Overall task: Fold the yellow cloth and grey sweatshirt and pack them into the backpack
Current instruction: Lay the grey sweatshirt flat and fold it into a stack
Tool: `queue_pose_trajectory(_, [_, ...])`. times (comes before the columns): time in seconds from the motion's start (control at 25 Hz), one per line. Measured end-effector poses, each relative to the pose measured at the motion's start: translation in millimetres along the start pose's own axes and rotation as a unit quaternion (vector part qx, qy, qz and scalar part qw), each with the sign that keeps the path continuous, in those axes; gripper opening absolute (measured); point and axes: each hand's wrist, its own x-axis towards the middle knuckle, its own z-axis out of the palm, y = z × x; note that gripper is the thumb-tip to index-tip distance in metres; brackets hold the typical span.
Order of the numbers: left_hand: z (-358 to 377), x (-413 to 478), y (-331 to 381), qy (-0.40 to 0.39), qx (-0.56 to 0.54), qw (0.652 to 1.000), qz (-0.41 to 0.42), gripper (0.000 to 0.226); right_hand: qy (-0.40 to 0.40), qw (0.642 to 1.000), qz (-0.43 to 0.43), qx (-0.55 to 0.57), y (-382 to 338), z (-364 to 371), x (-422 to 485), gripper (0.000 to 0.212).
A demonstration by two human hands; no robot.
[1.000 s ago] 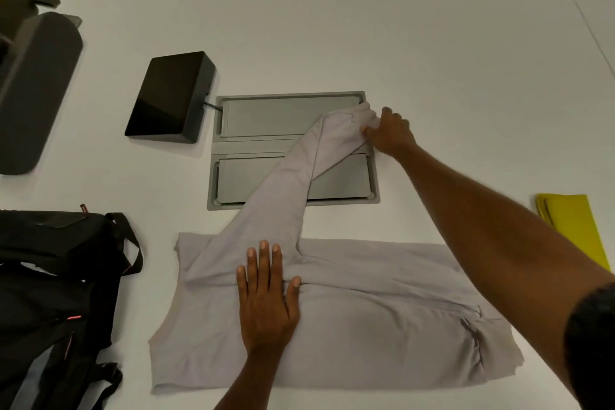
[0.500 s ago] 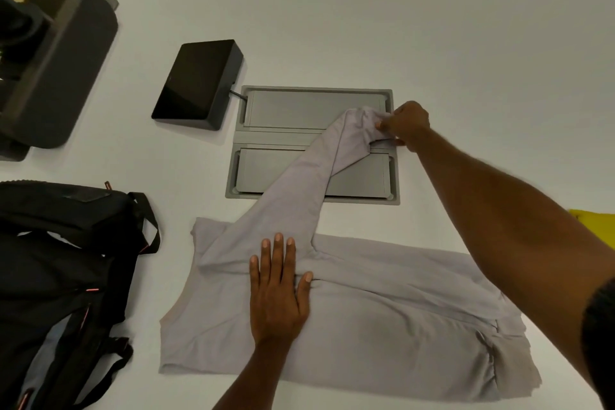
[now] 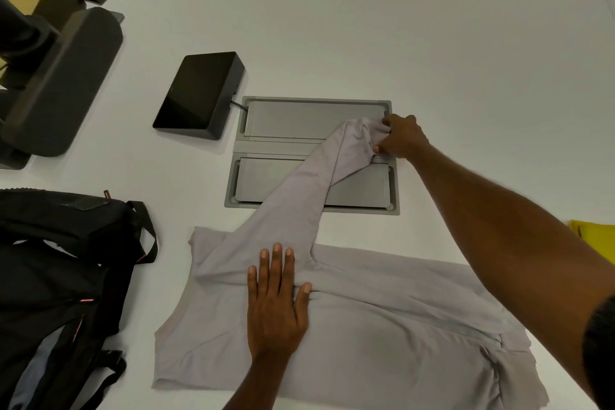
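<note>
The grey sweatshirt (image 3: pixel 382 343) lies flat on the white table near me, its body folded lengthwise. One sleeve stretches up and away across the grey panel. My right hand (image 3: pixel 401 136) pinches the cuff end of that sleeve. My left hand (image 3: pixel 276 303) presses flat, fingers spread, on the sweatshirt where the sleeve joins the body. The black backpack (image 3: pixel 56 293) lies at the left, beside the sweatshirt. Only a corner of the yellow cloth (image 3: pixel 595 236) shows at the right edge, behind my right forearm.
A grey recessed cable panel (image 3: pixel 299 120) is set in the table (image 3: pixel 399 27) under the sleeve. A black box with a cable (image 3: pixel 199 95) sits left of it. A dark chair or stand (image 3: pixel 56 83) stands at the far left.
My right hand has closed on the sleeve cuff, bunching it. The left hand has stayed pressed on the sweatshirt. The view has shifted, so the yellow cloth sits nearer the right edge.
</note>
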Motion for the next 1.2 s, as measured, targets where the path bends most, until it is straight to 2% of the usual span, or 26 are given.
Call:
queue_pose_trajectory(0.16, [1,0,-1,-0.002,-0.001,1.000,-0.002,0.073,0.017,1.000,-0.013,0.008,-3,0,0,0.053])
queue_pose_trajectory(0.28, [4,-1,-2,-0.001,-0.001,1.000,0.002,0.074,0.041,0.987,-0.011,0.155,-2,3,-5,0.031])
queue_pose_trajectory(0.36, [6,-1,-2,0.005,0.002,1.000,0.003,0.074,0.032,0.965,-0.013,0.262,-6,-2,-11,0.035])
queue_pose_trajectory(0.44, [7,0,-4,0.009,0.005,1.000,0.006,0.075,0.022,0.951,-0.039,0.304,-15,-13,-20,0.048])
queue_pose_trajectory(0.64, [9,-2,-4,0.004,0.000,1.000,0.007,0.078,0.037,0.962,-0.146,0.229,-49,-65,-62,0.066])
queue_pose_trajectory(0.8, [8,0,-7,-0.001,-0.023,1.000,0.005,0.083,0.084,0.957,-0.233,0.147,-81,-116,-119,0.048])
queue_pose_trajectory(0.92, [1,-2,-10,-0.034,-0.040,0.998,0.021,0.089,0.115,0.943,-0.296,0.100,-96,-148,-172,0.029])
queue_pose_trajectory(1.0, [-4,0,-16,-0.058,-0.057,0.996,0.034,0.088,0.133,0.936,-0.317,0.080,-102,-165,-205,0.024])
queue_pose_trajectory(1.08, [-22,9,-19,-0.105,-0.152,0.983,-0.007,0.087,0.144,0.927,-0.341,0.060,-108,-177,-237,0.025])
queue_pose_trajectory(1.12, [-44,15,-18,-0.136,-0.244,0.958,-0.064,0.074,0.145,0.923,-0.352,0.051,-113,-180,-254,0.025])
queue_pose_trajectory(1.16, [-71,20,-16,-0.138,-0.342,0.922,-0.114,0.045,0.144,0.922,-0.357,0.046,-117,-182,-269,0.025])
queue_pose_trajectory(1.2, [-99,26,-15,-0.090,-0.416,0.892,-0.153,0.023,0.142,0.920,-0.361,0.047,-121,-182,-283,0.025])
